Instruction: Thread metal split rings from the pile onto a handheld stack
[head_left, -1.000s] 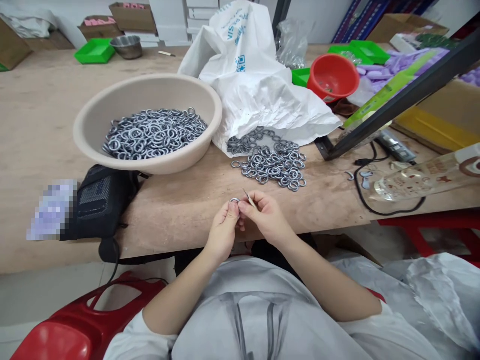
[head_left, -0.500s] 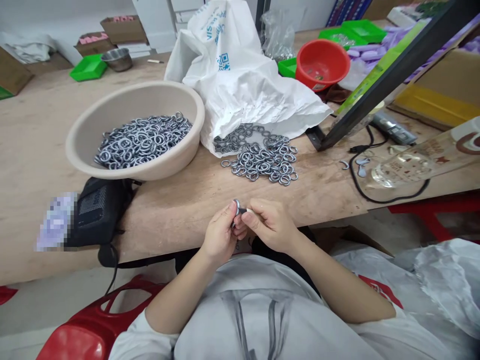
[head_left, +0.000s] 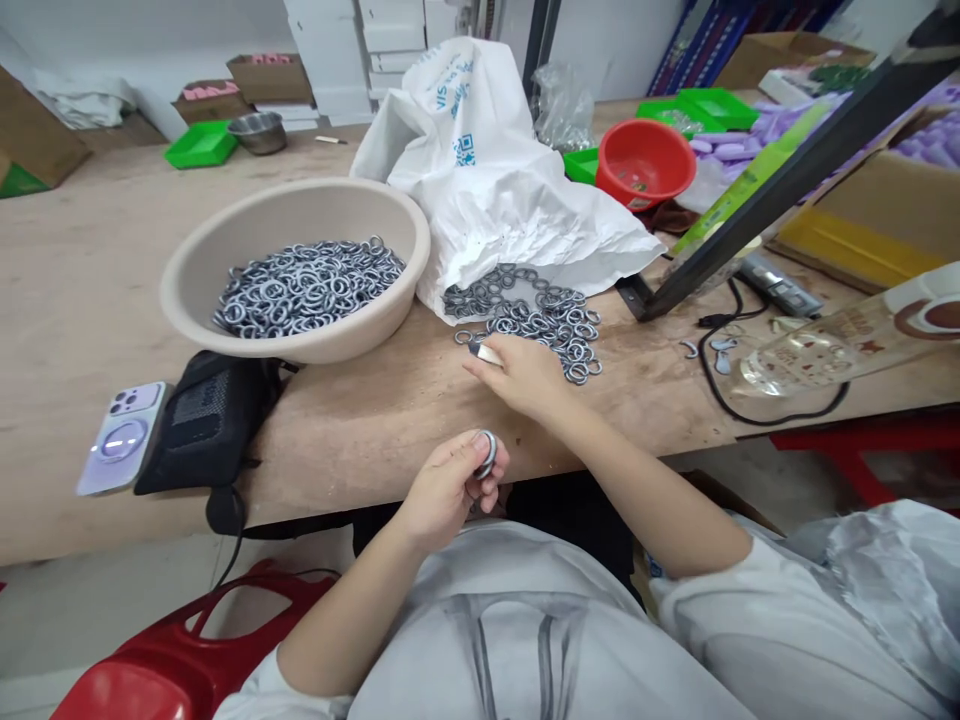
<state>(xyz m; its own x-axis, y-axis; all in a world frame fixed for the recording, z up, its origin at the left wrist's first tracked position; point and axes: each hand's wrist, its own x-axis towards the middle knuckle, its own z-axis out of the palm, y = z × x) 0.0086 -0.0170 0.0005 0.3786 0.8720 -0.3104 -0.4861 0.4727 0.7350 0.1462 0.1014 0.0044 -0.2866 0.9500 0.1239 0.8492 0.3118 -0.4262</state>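
Observation:
My left hand (head_left: 450, 487), near the table's front edge, is closed on a grey metal ring (head_left: 488, 455) pinched between thumb and fingers. Farther forward, my right hand (head_left: 529, 376) grips a short stick-like tool with a pale body and dark tip (head_left: 485, 353); its exact kind is unclear. That hand lies at the near edge of a pile of loose metal rings (head_left: 574, 330) and hides part of it. The pile spills from the mouth of a white sack (head_left: 517, 215). To the left, a beige basin (head_left: 187, 290) holds many similar rings.
A dark metal post (head_left: 757, 190) slants up on the right, beside a clear bottle (head_left: 810, 360) and a black cable (head_left: 709, 370). A black pouch (head_left: 202, 430) and a phone (head_left: 124, 440) lie at left. Behind stands a red bowl (head_left: 646, 160).
My hands have parted. The right has moved forward to the ring pile with the tool; the left keeps the ring near the table edge, slightly lower. The view has shifted a little.

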